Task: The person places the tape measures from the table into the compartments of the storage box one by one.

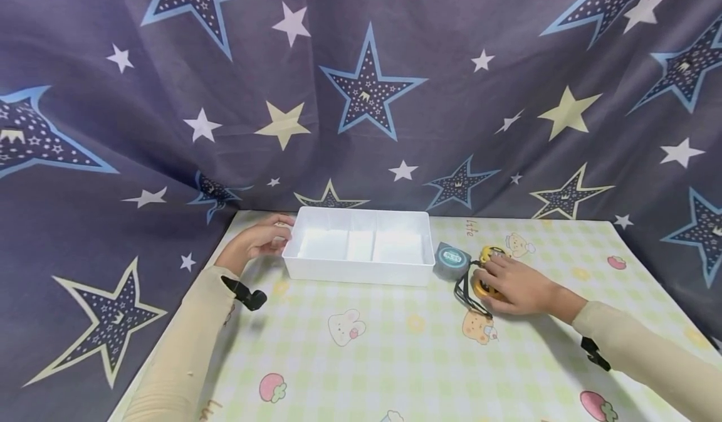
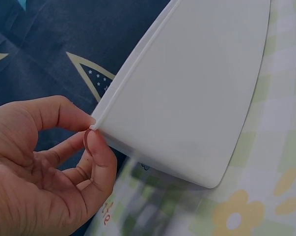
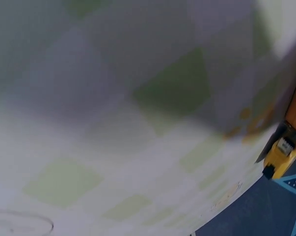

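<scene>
Star-print curtain point(image 1: 248, 177) hangs at the back; checked tablecloth point(image 1: 417, 372) lies under everything; white bin point(image 1: 355, 271) stands upright on it, near the table's back edge, faint lines across its floor; your left hand point(image 1: 262, 239) has the bin's rim pinched between thumb and finger at the left end, clear in the left wrist view; your right hand point(image 1: 521, 284) is bent down over the nearer yellow tape measure point(image 1: 483, 289), right of the bin, with the farther yellow tape measure point(image 1: 489, 251) just beyond, both partly hidden; can't tell if your right fingers have a real hold; step in hand looks like taking hold of the nearer one while steadying the bin; next move likely calls for fingers and thumb snug round that one body only, light left pinch so the bin doesn't tip; grey tape measure point(image 1: 452, 261) sits just beside the bin's right end, in the way of any low sideways move there; black cord point(image 1: 467, 289) lies looped between grey and yellow, could snag.
</scene>
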Demonstrator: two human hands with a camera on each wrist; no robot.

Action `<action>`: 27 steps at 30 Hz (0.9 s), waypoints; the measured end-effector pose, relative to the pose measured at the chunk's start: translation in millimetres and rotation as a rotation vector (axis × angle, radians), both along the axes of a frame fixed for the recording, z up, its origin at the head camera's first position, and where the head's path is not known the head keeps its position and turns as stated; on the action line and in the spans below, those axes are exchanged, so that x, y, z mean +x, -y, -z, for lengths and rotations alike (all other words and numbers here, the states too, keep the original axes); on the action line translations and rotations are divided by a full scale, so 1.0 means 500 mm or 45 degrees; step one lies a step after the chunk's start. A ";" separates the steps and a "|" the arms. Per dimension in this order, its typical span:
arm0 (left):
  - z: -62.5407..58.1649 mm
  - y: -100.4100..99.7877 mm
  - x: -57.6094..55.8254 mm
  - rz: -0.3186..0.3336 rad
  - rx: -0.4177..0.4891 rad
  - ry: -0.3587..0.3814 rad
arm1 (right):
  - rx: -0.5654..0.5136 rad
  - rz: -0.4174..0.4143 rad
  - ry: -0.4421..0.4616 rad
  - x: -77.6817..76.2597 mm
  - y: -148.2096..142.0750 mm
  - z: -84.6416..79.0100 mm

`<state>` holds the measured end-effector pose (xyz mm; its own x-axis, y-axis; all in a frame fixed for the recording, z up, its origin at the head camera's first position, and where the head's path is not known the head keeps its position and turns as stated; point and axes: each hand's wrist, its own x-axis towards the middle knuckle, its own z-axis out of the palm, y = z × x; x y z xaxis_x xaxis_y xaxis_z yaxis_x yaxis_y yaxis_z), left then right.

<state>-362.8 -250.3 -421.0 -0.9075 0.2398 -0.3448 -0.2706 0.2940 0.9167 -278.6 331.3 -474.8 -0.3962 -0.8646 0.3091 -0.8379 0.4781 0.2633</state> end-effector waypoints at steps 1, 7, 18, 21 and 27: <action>-0.001 0.001 0.001 0.011 0.010 -0.004 | -0.009 0.000 -0.004 0.001 0.003 0.001; 0.001 -0.004 0.002 -0.010 -0.022 0.001 | 0.003 0.007 -0.083 0.006 0.014 0.008; 0.000 -0.006 -0.001 -0.037 -0.025 0.042 | -0.067 0.112 -0.006 0.022 0.017 0.008; 0.000 -0.007 0.000 -0.037 -0.021 0.038 | -0.060 0.129 -0.013 0.021 0.017 0.006; -0.003 -0.007 0.002 -0.022 -0.005 0.032 | -0.037 0.112 -0.014 0.022 0.015 0.005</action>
<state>-361.6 -246.5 -419.4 -0.9026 0.2224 -0.3686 -0.2989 0.2926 0.9083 -267.7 323.6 -477.5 -0.4666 -0.8174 0.3378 -0.7897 0.5571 0.2571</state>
